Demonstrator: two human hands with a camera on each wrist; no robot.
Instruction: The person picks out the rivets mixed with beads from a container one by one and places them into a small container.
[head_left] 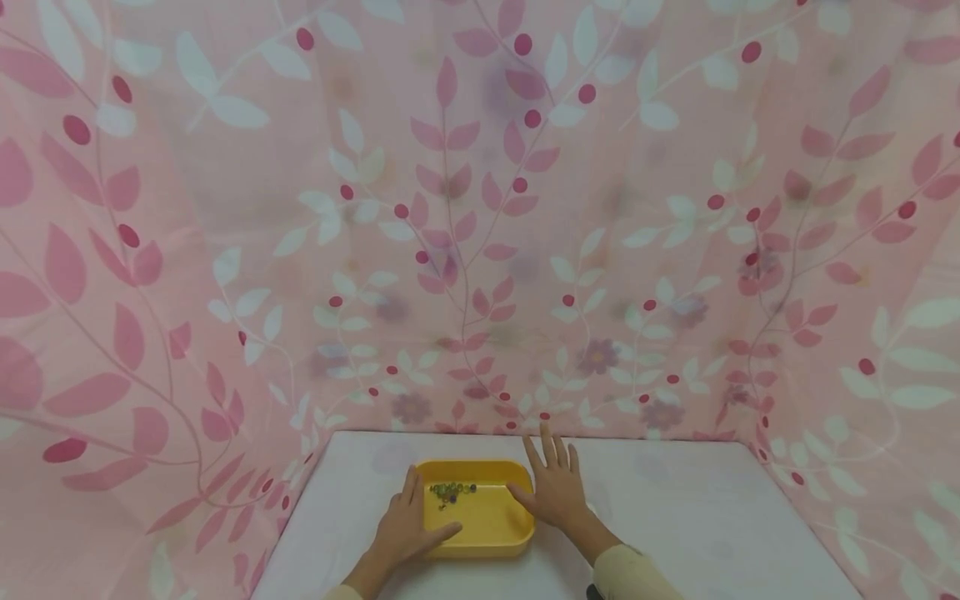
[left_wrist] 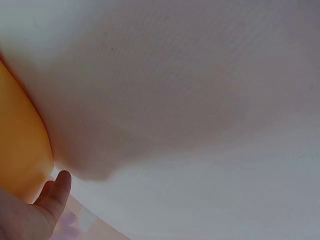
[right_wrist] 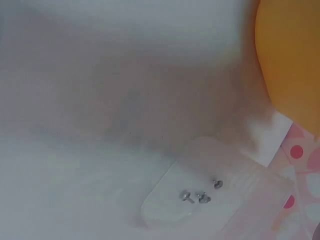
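A yellow rectangular tray (head_left: 491, 550) sits on the white table. Small round glassy pieces (head_left: 452, 490), mostly green with a few dark ones, are gathered in its far left part. Along the tray's left side lies my left hand (head_left: 401, 525), fingers straight against the wall and thumb stretched over the tray. My right hand (head_left: 558, 492) is at the right rim with its fingers spread and its thumb reaching over the edge. Neither hand curls round anything. In the left wrist view, fingers (left_wrist: 61, 192) show beside the tray's yellow outer wall (left_wrist: 20, 135).
Right of the tray, a translucent white container (right_wrist: 165, 210) holds several small metal screws (right_wrist: 202, 197); the right wrist mostly hides it in the head view. Pink leaf-patterned curtains (head_left: 480, 250) enclose the white table (head_left: 675, 517) at the back and sides.
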